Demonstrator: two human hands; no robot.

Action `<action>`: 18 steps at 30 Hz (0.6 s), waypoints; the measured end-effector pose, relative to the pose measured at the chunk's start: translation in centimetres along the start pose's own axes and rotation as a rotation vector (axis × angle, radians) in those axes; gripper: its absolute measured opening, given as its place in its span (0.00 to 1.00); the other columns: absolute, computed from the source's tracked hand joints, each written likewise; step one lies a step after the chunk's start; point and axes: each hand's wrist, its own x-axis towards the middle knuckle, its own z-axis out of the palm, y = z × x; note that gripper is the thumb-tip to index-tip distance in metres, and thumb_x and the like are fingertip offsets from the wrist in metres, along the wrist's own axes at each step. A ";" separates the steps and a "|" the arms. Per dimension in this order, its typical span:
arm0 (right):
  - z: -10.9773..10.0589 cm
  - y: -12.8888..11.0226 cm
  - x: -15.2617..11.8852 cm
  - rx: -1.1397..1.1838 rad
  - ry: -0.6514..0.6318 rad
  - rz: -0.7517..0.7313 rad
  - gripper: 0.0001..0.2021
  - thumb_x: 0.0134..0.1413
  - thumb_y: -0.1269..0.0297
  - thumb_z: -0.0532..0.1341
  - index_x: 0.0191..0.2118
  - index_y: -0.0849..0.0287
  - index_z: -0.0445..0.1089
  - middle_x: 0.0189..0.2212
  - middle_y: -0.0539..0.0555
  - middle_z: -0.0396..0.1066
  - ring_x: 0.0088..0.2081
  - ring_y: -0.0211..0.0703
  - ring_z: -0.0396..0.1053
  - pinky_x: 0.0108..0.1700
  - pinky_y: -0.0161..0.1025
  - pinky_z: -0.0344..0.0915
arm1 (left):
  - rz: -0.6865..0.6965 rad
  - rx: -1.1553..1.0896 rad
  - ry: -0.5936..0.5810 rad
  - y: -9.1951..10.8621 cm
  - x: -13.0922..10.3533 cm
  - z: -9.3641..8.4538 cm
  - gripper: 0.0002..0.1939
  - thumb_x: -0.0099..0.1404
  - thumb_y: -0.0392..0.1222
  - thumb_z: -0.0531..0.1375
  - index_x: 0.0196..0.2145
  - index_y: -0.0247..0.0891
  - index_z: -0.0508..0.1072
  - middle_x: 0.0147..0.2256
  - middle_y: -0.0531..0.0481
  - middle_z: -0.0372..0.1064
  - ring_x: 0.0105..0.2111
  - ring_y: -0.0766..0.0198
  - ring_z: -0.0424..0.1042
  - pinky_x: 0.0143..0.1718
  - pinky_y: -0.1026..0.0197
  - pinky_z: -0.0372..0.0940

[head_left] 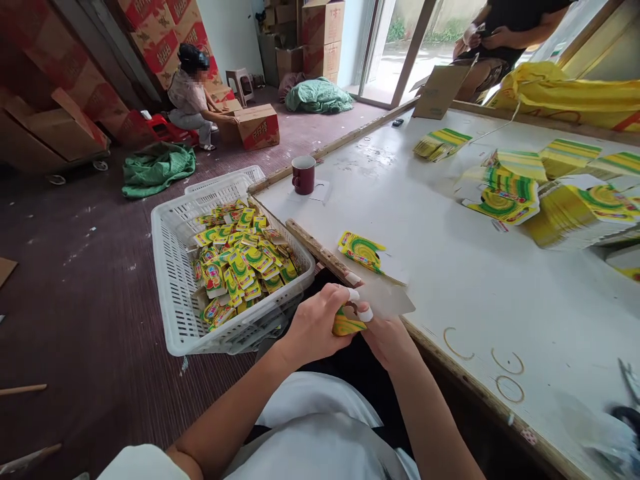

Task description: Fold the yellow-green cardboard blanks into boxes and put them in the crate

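Note:
My left hand (320, 317) and my right hand (387, 340) meet over my lap at the table's wooden edge. Between them they grip a small yellow-green cardboard box (349, 325), partly folded, with a pale grey flap pointing right. White coverings wrap some of my fingertips. Just beyond my hands, a flat printed carton blank (361, 251) lies on the white table (430, 267). Left of me stands a white plastic basket (173, 293) holding many small yellow boxes (243, 263).
A maroon mug (303, 177) stands near the table edge. Stacks of carton blanks (575, 213) occupy the right side; rubber bands (510, 388) and scissors (627, 400) lie nearer. One person (193, 100) crouches by a cardboard box (259, 127); another (505, 40) sits beyond the table.

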 end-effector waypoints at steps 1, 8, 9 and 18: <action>-0.1 0.2 -0.1 -0.039 0.001 -0.041 0.34 0.51 0.41 0.65 0.61 0.49 0.65 0.59 0.58 0.70 0.60 0.57 0.67 0.60 0.55 0.66 | -0.029 -0.003 -0.014 -0.1 0.1 -0.1 0.28 0.55 0.37 0.63 0.51 0.45 0.57 0.47 0.47 0.68 0.44 0.54 0.74 0.42 0.55 0.70; 0.0 1.0 -0.3 -0.753 -0.052 -0.551 0.20 0.63 0.69 0.56 0.58 0.45 0.71 0.64 0.54 0.63 0.63 0.50 0.64 0.62 0.47 0.64 | -0.179 -0.160 -0.016 -1.4 0.4 0.5 0.36 0.54 0.37 0.62 0.55 0.44 0.47 0.49 0.43 0.64 0.47 0.53 0.73 0.46 0.49 0.71; -0.1 1.0 -0.2 -0.798 -0.025 -0.596 0.21 0.62 0.72 0.55 0.56 0.45 0.73 0.63 0.54 0.65 0.61 0.49 0.66 0.60 0.46 0.66 | -0.185 -0.148 0.020 -1.5 0.4 0.6 0.35 0.54 0.37 0.62 0.55 0.43 0.47 0.50 0.41 0.63 0.49 0.52 0.72 0.48 0.48 0.71; -1.9 0.2 0.7 -0.997 -0.094 -0.564 0.20 0.63 0.69 0.57 0.58 0.47 0.69 0.67 0.58 0.58 0.65 0.53 0.59 0.60 0.52 0.66 | -0.303 0.033 0.036 -1.5 0.8 -1.9 0.23 0.51 0.44 0.67 0.44 0.42 0.66 0.41 0.46 0.73 0.43 0.49 0.74 0.44 0.49 0.69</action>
